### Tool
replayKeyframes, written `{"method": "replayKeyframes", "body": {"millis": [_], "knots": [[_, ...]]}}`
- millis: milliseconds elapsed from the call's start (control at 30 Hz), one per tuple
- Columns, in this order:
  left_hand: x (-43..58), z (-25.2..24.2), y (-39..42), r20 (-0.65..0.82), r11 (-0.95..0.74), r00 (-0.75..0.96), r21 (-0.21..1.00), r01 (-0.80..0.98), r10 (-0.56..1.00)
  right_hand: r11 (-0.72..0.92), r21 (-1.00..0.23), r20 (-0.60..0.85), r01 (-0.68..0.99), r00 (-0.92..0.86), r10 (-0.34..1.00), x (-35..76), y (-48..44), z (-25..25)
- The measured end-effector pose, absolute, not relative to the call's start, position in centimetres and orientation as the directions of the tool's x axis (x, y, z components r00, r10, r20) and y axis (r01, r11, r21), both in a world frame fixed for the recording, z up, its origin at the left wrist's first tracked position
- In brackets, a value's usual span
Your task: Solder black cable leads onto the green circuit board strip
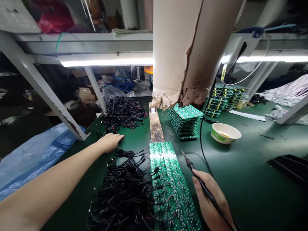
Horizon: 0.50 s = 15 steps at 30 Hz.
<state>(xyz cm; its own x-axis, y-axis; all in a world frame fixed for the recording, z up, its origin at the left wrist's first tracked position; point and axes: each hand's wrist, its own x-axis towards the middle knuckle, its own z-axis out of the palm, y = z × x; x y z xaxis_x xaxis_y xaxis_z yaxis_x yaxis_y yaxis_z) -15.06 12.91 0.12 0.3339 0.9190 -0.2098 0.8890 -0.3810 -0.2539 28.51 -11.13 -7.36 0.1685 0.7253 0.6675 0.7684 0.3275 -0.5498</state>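
Note:
My left hand (111,142) is low over the green table, at the near edge of a heap of black cables (124,112). Its fingers are drawn together and point right; what they hold is mostly hidden under the hand. My right hand (211,195) grips a soldering iron (203,186) like a pen, with its tip above the table just right of the circuit boards. Those green circuit boards (172,179) lie in a long panel, with cable leads along the left side. Bundled black cables (127,189) from these leads spread over the table to the left.
A solder spool (152,108) stands on a stained wooden strip (156,126) beyond the panel. Stacked circuit boards (186,122) and a paper bowl (225,133) are at right. A wide duct (190,48) hangs low above the middle. The iron's black cord (201,141) crosses the table.

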Motion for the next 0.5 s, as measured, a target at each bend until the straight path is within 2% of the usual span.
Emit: {"method": "replayKeyframes", "body": {"millis": [133,267,400,500], "knots": [[-13.3,-0.3,14.0,-0.221,-0.349,0.304,-0.202,0.915,0.927,0.352,-0.569,0.677,0.744,0.180,0.714,28.2,-11.1,-7.2],[-12.8,-0.9,14.2,-0.143,-0.270,0.255,-0.094,0.958,0.956,0.367,-0.587,0.666,0.722,0.174,0.725,28.1,-11.0,-7.1],[-13.4,0.1,13.8,0.045,-0.177,0.172,0.135,0.975,0.984,0.339,-0.622,0.629,0.706,0.193,0.753,28.3,-11.3,-7.4],[-15.2,3.2,13.1,0.225,-0.100,0.023,0.335,0.937,0.974,0.330,-0.634,0.627,0.699,0.215,0.749,28.5,-11.5,-7.7]]}}
